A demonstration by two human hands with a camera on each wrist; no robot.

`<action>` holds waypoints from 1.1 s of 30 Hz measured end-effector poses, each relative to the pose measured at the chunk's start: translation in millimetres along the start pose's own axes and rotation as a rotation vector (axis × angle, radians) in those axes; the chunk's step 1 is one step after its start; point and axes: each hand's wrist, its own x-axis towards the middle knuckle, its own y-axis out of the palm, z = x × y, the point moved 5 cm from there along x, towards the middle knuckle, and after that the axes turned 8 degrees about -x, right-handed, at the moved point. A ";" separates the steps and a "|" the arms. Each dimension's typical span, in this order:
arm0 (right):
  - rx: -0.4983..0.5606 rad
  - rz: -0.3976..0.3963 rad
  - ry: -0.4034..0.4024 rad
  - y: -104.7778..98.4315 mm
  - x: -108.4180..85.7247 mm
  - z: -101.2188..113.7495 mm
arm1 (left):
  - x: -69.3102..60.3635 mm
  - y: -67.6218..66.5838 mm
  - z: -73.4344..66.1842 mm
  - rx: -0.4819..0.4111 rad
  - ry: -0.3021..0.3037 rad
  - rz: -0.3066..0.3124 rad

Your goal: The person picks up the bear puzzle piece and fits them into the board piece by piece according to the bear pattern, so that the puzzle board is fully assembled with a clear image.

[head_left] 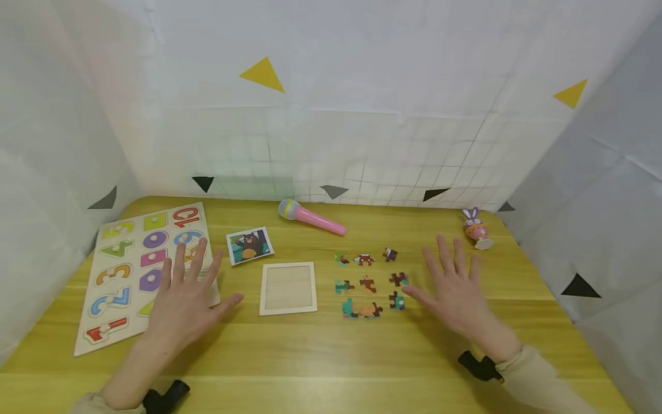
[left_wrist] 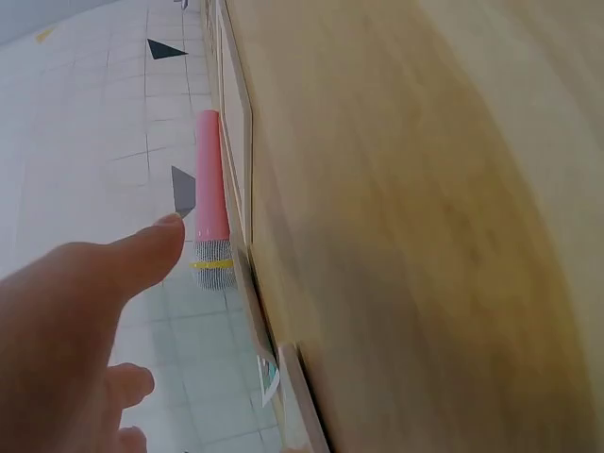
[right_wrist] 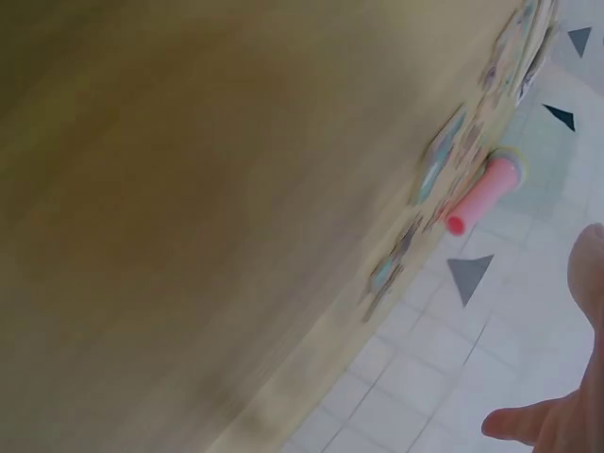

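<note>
In the head view the left hand (head_left: 182,305), fingers spread, hovers over the right part of a wooden number board (head_left: 135,230). The right hand (head_left: 457,296) is spread beside several loose puzzle pieces (head_left: 368,285), its thumb tip close to the rightmost ones; whether it touches them I cannot tell. Between the hands lies a square wooden frame (head_left: 288,311), with a bear picture card (head_left: 250,245) behind it to the left. Neither hand holds anything. The left wrist view shows the left thumb and part of the hand (left_wrist: 71,321); the right wrist view shows fingers of the right hand (right_wrist: 566,406).
A pink toy microphone (head_left: 319,221) lies at the back of the wooden table (head_left: 310,362). Near the back right corner is a small rabbit figure (head_left: 477,229). White sheeting with triangles (head_left: 331,144) stands behind the table and at both sides.
</note>
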 end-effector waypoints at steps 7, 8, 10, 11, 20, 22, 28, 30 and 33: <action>0.054 0.028 -0.029 3.4 13.4 20.5 | 6.2 10.5 -10.6 -0.030 0.003 0.032; 0.071 0.033 -0.038 4.2 15.7 23.7 | 7.2 12.2 -12.5 -0.037 -0.002 0.052; 0.104 0.038 -0.057 6.0 21.9 31.2 | 9.2 15.9 -17.4 -0.062 0.000 0.092; 0.122 0.033 -0.069 6.4 25.3 35.5 | 10.0 17.9 -20.3 -0.081 0.004 0.117; 0.375 -0.126 -0.207 15.7 57.7 63.3 | 11.8 39.3 -42.8 -0.274 0.094 0.309; 0.464 -0.124 -0.184 19.0 64.7 66.4 | 12.5 42.9 -44.4 -0.297 0.096 0.343; 0.648 -0.072 -0.116 30.4 79.5 76.4 | 14.2 48.2 -45.7 -0.342 0.095 0.399; 0.678 -0.048 -0.085 33.9 83.3 79.0 | 14.8 49.3 -45.7 -0.349 0.099 0.403; 0.735 -0.004 -0.053 37.4 88.3 83.8 | 16.0 50.8 -45.3 -0.362 0.103 0.403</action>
